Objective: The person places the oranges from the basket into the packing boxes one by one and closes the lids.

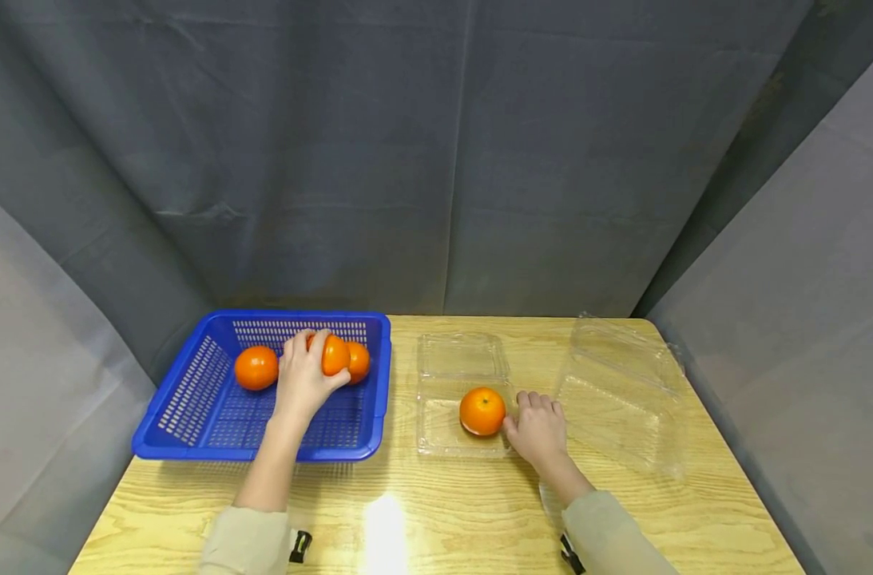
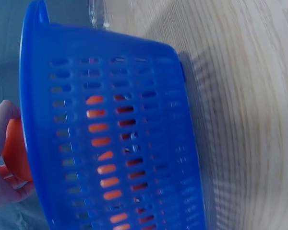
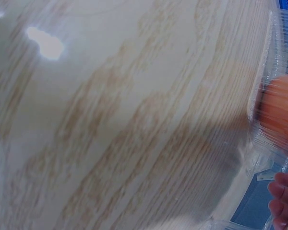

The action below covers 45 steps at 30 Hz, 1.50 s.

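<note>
My left hand point(image 1: 301, 382) reaches over the blue plastic basket point(image 1: 263, 454) and grips an orange point(image 1: 335, 356) between thumb and fingers. In the left wrist view, that orange point(image 2: 15, 151) shows above the basket's rim. Two more oranges lie in the basket, one at the left point(image 1: 256, 367) and one just right of the held one point(image 1: 359, 363). A single orange point(image 1: 482, 410) sits in the front half of an open clear plastic clamshell box point(image 1: 436, 441). Beside that box's right edge is my right hand point(image 1: 539, 431), fingers loosely bent, holding nothing visible; whether its thumb touches the box I cannot tell.
Another clear plastic box point(image 1: 623, 407), larger and lidded open, stands at the right of the wooden table point(image 1: 465, 511). Grey curtains point(image 1: 436, 160) enclose the back and both sides.
</note>
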Tool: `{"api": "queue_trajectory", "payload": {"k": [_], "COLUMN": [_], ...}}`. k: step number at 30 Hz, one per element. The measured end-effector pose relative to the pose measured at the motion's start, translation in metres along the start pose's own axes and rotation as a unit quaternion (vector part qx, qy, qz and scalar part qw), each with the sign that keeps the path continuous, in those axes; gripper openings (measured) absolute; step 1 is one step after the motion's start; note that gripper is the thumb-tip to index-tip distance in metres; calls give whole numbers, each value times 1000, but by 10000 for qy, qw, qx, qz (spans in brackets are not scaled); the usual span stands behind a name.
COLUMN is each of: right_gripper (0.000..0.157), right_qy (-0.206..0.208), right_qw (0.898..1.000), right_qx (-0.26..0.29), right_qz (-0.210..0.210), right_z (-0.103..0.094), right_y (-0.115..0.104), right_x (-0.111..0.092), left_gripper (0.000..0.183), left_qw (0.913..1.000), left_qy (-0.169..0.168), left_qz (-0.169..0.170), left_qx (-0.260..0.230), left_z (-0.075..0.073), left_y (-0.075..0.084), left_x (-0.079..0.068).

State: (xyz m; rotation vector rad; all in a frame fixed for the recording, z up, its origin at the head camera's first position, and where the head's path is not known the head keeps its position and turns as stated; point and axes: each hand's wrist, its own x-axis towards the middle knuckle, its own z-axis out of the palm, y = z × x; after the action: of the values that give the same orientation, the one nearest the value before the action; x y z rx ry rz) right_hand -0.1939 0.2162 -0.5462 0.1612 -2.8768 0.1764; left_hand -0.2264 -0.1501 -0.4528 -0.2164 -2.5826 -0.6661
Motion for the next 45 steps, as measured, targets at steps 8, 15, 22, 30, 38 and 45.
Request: {"api": "queue_trajectory", "payload": {"k": [8, 15, 22, 30, 38, 45], "right_gripper": [42, 43, 42, 42, 41, 42], "right_qy": [-48, -42, 12, 73, 44, 1], "right_qw": [10000, 9999, 9999, 9999, 9999, 9999], "right_qx": [52, 81, 120, 96, 110, 113], "right_qz": [17, 48, 17, 17, 29, 43], "right_z": [1, 1, 1, 1, 0, -1], "right_y": [-1, -1, 0, 0, 0, 0], "right_x": [0, 0, 0, 0, -1, -1], "left_gripper": [59, 61, 60, 61, 63, 63], "left_qw": [9992, 9969, 9954, 9908, 9852, 9815], "left_qy": [23, 218, 125, -116, -375, -819], "left_qz": [384, 730, 927, 1331, 1672, 1731], "left_qx": [-106, -183, -190, -231, -22, -34], "left_z": [11, 25, 37, 52, 65, 75], "left_y": [19, 35, 51, 68, 82, 90], "left_x": [4, 6, 6, 3, -4, -12]}}
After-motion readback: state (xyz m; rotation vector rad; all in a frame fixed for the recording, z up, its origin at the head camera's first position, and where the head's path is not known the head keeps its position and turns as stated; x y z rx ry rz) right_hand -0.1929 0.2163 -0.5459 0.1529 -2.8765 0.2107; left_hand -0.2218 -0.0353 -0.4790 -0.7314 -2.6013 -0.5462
